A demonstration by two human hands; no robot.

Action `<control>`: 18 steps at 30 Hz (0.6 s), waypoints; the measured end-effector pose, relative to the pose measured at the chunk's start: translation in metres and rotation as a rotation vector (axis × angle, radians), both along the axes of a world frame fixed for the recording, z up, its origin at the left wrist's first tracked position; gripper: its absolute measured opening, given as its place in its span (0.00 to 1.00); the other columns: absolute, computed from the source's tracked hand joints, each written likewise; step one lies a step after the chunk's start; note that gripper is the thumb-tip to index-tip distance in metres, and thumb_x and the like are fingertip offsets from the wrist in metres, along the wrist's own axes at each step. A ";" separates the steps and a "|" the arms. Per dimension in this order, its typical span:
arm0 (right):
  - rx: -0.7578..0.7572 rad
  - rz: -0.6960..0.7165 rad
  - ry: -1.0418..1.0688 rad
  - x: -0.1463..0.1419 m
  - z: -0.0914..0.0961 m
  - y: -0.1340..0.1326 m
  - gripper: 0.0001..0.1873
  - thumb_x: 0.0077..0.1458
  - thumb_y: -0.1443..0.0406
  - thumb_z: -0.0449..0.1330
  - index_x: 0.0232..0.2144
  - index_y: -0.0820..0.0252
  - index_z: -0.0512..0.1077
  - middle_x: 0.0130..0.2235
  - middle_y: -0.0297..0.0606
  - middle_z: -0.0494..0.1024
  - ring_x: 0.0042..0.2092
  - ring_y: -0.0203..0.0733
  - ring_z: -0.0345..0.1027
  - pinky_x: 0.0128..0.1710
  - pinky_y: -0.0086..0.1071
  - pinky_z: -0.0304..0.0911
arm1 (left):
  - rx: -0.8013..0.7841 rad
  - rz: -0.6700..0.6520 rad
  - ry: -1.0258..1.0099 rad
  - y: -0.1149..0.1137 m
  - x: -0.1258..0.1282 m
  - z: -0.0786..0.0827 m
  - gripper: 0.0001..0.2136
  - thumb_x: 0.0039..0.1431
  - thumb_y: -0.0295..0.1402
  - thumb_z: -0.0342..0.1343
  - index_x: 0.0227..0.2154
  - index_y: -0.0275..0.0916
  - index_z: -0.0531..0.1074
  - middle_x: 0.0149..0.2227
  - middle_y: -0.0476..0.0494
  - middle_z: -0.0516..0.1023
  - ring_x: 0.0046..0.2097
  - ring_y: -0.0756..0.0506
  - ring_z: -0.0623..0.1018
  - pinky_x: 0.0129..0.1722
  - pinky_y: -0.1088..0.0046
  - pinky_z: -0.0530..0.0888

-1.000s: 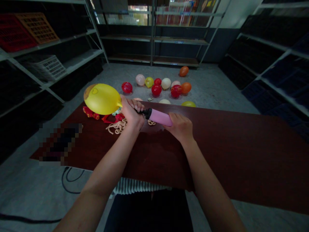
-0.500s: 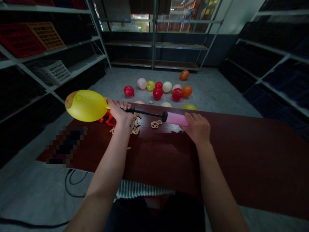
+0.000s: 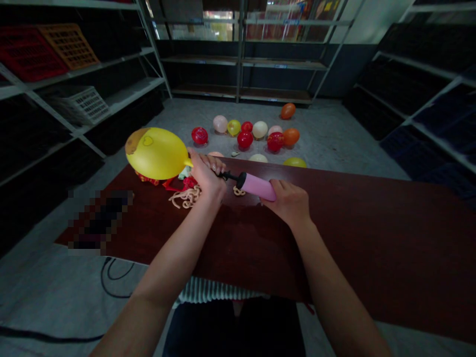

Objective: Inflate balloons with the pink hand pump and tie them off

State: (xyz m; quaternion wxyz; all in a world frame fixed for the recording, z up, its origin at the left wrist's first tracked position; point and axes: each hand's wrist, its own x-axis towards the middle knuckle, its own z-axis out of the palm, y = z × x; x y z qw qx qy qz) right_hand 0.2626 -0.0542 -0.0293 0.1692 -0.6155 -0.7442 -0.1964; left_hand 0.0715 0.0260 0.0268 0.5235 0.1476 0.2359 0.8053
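Note:
My left hand (image 3: 208,174) is closed around the neck of an inflated yellow balloon (image 3: 158,154) and the black nozzle end of a balloon pump, whose tip is hidden in the fingers. The balloon sticks out to the left above the table. My right hand (image 3: 290,201) grips the far end of the pump's pink barrel (image 3: 258,186). Only a short piece of black rod (image 3: 232,176) shows between barrel and left hand. Under the left hand lie twisted beige strips (image 3: 188,197) and red limp pieces (image 3: 189,182); a small beige coil (image 3: 238,191) rests below the pump.
The dark red-brown table (image 3: 372,238) spans the front. Beyond it, several inflated balloons lie on the floor, among them a red one (image 3: 244,140) and an orange one (image 3: 288,111). Shelves with crates (image 3: 69,45) line the sides. A black cable (image 3: 48,338) runs along the floor at left.
The pump's black rod has slid into the pink barrel, bringing my hands closer together. My left hand and the balloon have moved right; my right hand has shifted left.

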 end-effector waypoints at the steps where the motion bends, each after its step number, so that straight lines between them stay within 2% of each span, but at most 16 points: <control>1: -0.009 0.007 0.011 -0.005 -0.001 0.000 0.16 0.53 0.54 0.64 0.38 0.60 0.74 0.33 0.42 0.80 0.32 0.44 0.70 0.30 0.34 0.48 | -0.004 -0.023 0.005 -0.003 0.006 -0.001 0.31 0.70 0.51 0.50 0.16 0.41 0.49 0.13 0.56 0.48 0.14 0.54 0.50 0.15 0.72 0.51; 5: -0.016 0.028 0.058 -0.017 -0.001 0.001 0.16 0.54 0.54 0.63 0.37 0.60 0.74 0.33 0.41 0.81 0.31 0.43 0.71 0.29 0.33 0.48 | -0.027 -0.058 0.010 -0.006 0.013 -0.004 0.30 0.70 0.50 0.50 0.16 0.40 0.49 0.13 0.56 0.49 0.13 0.54 0.50 0.15 0.73 0.51; 10: 0.057 0.063 0.074 -0.017 0.000 0.009 0.18 0.59 0.51 0.59 0.41 0.59 0.75 0.34 0.40 0.81 0.33 0.42 0.70 0.31 0.34 0.51 | -0.050 -0.018 -0.013 0.002 -0.004 0.000 0.31 0.69 0.52 0.51 0.17 0.40 0.48 0.13 0.57 0.48 0.14 0.55 0.51 0.15 0.75 0.52; 14: 0.075 0.053 0.016 -0.005 -0.002 0.013 0.20 0.61 0.50 0.58 0.42 0.60 0.75 0.36 0.41 0.80 0.35 0.43 0.70 0.34 0.35 0.52 | -0.065 0.042 -0.047 0.007 -0.019 0.007 0.30 0.70 0.52 0.50 0.18 0.40 0.46 0.13 0.57 0.48 0.14 0.55 0.51 0.16 0.75 0.53; 18: 0.046 -0.012 -0.035 0.019 -0.002 0.010 0.19 0.59 0.53 0.60 0.46 0.59 0.74 0.38 0.42 0.80 0.38 0.46 0.69 0.36 0.36 0.53 | -0.105 0.095 -0.099 0.012 -0.035 0.013 0.29 0.72 0.49 0.49 0.18 0.40 0.46 0.13 0.57 0.48 0.15 0.55 0.51 0.17 0.75 0.53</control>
